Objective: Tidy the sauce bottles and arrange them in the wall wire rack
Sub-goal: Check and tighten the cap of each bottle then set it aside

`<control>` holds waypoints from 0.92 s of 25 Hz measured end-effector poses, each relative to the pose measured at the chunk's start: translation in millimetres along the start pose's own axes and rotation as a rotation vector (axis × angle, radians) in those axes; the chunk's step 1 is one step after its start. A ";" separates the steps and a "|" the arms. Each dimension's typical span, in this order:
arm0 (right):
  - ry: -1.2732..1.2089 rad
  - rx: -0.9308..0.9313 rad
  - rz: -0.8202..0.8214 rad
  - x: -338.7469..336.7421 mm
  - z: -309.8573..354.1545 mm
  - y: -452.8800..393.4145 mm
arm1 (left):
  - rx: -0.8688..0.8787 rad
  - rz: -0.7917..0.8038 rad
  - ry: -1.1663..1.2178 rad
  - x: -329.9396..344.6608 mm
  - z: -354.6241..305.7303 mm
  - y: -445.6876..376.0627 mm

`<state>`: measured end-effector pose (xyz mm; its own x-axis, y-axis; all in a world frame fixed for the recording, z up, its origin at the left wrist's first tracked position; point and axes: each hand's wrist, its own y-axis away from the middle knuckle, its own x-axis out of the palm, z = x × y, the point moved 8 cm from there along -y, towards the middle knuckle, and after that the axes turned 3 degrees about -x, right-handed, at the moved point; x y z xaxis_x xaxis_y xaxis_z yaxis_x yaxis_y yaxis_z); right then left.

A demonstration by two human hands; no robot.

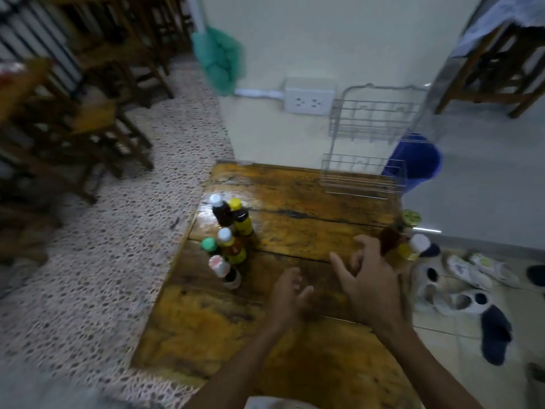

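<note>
Several sauce bottles [230,231] stand in a cluster near the left edge of the wooden table [295,202]; caps are white, yellow, green and pink. More bottles [410,243] stand at the table's right edge, one with a green lid, one white-capped. A two-tier wire rack [371,125] hangs on the cream wall behind the table, both shelves bare. My left hand [289,299] hovers over the table middle, fingers loosely curled, holding nothing. My right hand [365,278] hovers with fingers spread, just short of the right-hand bottles. The image is motion-blurred.
A wall socket [308,100] sits left of the rack. A blue bucket [418,160] stands on the floor behind the table's right corner. Slippers [460,287] lie on the tiles at right. Wooden chairs [97,119] fill the far left.
</note>
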<state>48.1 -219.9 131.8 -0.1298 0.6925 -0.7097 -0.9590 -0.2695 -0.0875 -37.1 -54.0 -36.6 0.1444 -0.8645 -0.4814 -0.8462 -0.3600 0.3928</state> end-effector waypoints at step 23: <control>0.615 -0.830 0.152 149.9 158.1 5.7 | 0.358 0.325 0.077 -141.6 39.4 -8.5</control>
<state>-16.6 -11.9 135.4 0.1392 0.2152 -0.9666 -0.4387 -0.8617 -0.2551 -70.5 85.2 -2.6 -0.1310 -0.9404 -0.3140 -0.9749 0.0647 0.2131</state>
